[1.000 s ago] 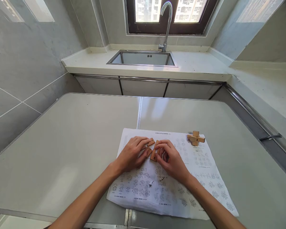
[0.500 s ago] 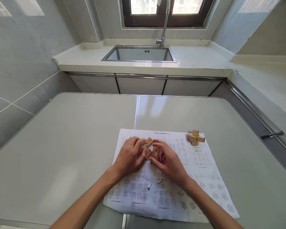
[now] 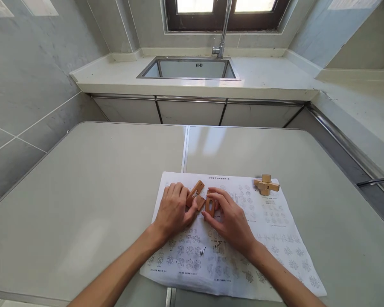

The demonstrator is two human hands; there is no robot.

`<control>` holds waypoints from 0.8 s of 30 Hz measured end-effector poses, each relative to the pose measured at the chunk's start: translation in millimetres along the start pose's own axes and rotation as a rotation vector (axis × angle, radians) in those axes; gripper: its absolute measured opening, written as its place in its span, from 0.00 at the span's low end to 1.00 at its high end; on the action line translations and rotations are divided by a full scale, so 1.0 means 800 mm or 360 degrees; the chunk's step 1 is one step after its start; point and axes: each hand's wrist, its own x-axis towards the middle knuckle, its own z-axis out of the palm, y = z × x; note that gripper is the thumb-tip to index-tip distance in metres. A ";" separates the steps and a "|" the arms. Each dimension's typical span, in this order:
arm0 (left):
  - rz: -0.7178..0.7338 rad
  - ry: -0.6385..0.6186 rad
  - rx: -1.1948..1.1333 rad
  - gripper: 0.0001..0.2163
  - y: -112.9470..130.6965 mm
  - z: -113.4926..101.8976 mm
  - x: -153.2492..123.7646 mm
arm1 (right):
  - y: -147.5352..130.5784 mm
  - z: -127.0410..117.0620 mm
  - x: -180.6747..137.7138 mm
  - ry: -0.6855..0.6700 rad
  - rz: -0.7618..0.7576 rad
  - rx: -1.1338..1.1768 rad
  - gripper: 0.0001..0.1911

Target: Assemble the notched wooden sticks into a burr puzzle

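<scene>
My left hand (image 3: 176, 207) is closed around notched wooden puzzle pieces (image 3: 196, 192), which stick out past the thumb and fingers at an angle. My right hand (image 3: 227, 213) pinches a wooden puzzle piece with an oval slot (image 3: 210, 206), held nearly upright between thumb and fingers. A narrow gap separates it from the left hand's pieces. Both hands are over a printed instruction sheet (image 3: 220, 281) covered with small diagrams. At the sheet's upper right corner rests an assembled wooden cross puzzle (image 3: 266, 185). The fingers hide parts of the held pieces.
The sheet lies on a large pale table (image 3: 83, 192) with a seam (image 3: 185, 149) down its middle. Beyond it is a white counter (image 3: 115, 81) with a sink (image 3: 188, 68) and a faucet (image 3: 222, 42). Tiled walls (image 3: 35, 64) border the left side.
The long piece in my left hand has turned steeper, its end pointing up and right. The slotted piece has moved slightly away from it. The whole view has shifted a little.
</scene>
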 end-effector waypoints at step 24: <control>-0.0228 0.0029 -0.0557 0.10 0.000 -0.011 0.006 | 0.027 -0.010 0.003 0.0224 0.0279 -0.0429 0.08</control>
